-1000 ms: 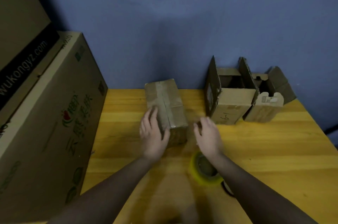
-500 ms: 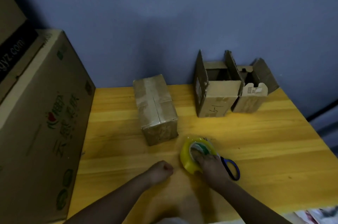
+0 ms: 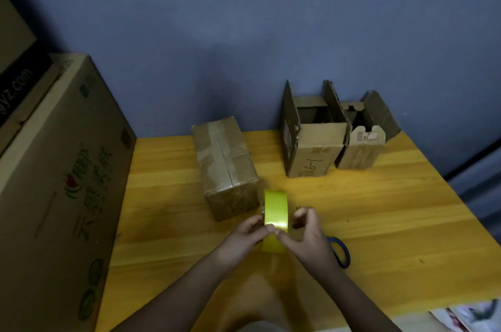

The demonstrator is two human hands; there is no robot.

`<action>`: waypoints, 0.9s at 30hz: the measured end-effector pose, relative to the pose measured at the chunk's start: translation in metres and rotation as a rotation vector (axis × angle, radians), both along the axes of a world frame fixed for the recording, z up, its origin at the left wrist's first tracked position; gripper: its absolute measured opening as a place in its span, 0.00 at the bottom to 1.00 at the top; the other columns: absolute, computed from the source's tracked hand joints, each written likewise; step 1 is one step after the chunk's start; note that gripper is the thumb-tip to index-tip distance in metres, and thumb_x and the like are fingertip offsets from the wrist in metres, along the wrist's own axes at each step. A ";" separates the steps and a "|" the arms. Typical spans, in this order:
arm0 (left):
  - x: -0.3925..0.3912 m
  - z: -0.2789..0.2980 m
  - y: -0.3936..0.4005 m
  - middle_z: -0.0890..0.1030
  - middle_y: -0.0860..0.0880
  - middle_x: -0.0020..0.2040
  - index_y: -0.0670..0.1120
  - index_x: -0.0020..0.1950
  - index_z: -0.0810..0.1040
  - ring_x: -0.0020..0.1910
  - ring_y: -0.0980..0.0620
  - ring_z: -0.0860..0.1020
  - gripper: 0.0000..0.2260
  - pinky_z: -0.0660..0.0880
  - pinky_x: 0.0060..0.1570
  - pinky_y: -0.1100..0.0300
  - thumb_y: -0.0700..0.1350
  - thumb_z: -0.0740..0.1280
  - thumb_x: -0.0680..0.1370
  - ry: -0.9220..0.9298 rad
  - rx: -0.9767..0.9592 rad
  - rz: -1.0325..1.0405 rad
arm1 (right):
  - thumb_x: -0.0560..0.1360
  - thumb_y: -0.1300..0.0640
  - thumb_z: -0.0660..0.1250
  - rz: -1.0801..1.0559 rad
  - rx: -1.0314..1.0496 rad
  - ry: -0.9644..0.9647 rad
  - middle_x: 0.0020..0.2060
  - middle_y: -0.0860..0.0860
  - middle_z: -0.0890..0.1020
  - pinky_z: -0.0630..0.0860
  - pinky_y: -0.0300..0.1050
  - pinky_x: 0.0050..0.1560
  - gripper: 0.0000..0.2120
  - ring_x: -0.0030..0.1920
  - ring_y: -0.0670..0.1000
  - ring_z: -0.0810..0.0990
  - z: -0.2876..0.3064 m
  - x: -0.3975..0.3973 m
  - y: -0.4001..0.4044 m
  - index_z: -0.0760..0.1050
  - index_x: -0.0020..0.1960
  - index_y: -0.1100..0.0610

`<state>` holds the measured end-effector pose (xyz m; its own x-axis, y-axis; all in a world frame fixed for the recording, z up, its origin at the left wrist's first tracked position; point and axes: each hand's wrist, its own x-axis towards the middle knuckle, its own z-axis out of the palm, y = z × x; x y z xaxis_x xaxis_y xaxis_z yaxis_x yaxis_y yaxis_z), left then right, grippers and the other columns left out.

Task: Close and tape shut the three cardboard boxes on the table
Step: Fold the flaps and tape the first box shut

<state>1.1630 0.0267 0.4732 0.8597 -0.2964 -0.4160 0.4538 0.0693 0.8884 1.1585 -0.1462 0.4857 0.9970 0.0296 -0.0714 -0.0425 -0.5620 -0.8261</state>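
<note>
A dull blue wall (image 3: pixel 244 33) backs a yellow wooden worktop (image 3: pixel 379 223). At the far left, beside the worktop's edge, stands a large brown cardboard carton with green and red printing (image 3: pixel 67 182), and a second carton with a black band sits above it at the frame's corner. Left of centre on the worktop lies a closed, taped brown cardboard box (image 3: pixel 226 166), its seam running away from the viewer. Just in front of its near right corner, a yellow roll of packing tape (image 3: pixel 276 213) is held upright, edge-on to the camera. The left hand (image 3: pixel 245 237) grips the roll's left side, thumb laid across the yellow band; the right hand (image 3: pixel 309 239) grasps the right side, its thumb meeting the left thumb on the band and its forefinger curled over the top. Partly hidden behind the right wrist, blue-handled scissors (image 3: pixel 340 250) lie flat on the wood. Further right, against the wall, stands an open brown cardboard box marked with handwriting (image 3: pixel 311 158), its flaps upright. Touching its right side is a smaller open cardboard box with a tabbed flap (image 3: pixel 363 150).
</note>
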 end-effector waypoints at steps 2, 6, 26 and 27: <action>0.000 0.004 0.002 0.81 0.47 0.59 0.45 0.63 0.76 0.60 0.51 0.78 0.16 0.72 0.62 0.58 0.45 0.69 0.76 -0.020 -0.004 -0.005 | 0.67 0.40 0.75 0.078 -0.034 -0.071 0.64 0.44 0.68 0.70 0.39 0.59 0.40 0.63 0.43 0.69 0.004 0.006 -0.006 0.61 0.72 0.50; 0.000 0.016 0.006 0.80 0.49 0.59 0.46 0.63 0.76 0.54 0.59 0.78 0.13 0.73 0.54 0.67 0.41 0.65 0.78 -0.061 0.028 -0.073 | 0.67 0.35 0.68 0.308 -0.156 -0.141 0.72 0.36 0.58 0.63 0.47 0.70 0.41 0.72 0.42 0.59 0.019 0.014 -0.009 0.54 0.75 0.40; -0.002 0.055 0.002 0.78 0.48 0.48 0.45 0.56 0.70 0.44 0.63 0.76 0.14 0.72 0.44 0.69 0.34 0.66 0.72 -0.317 0.010 -0.093 | 0.75 0.50 0.67 0.149 0.042 -0.455 0.59 0.42 0.76 0.71 0.37 0.60 0.09 0.62 0.42 0.73 0.058 0.018 0.007 0.80 0.52 0.52; -0.001 0.059 -0.001 0.77 0.50 0.45 0.45 0.56 0.70 0.42 0.64 0.76 0.16 0.72 0.42 0.68 0.36 0.65 0.70 -0.315 -0.002 -0.066 | 0.75 0.49 0.66 0.138 0.059 -0.465 0.58 0.43 0.76 0.71 0.35 0.59 0.09 0.62 0.43 0.74 0.059 0.019 0.009 0.80 0.51 0.51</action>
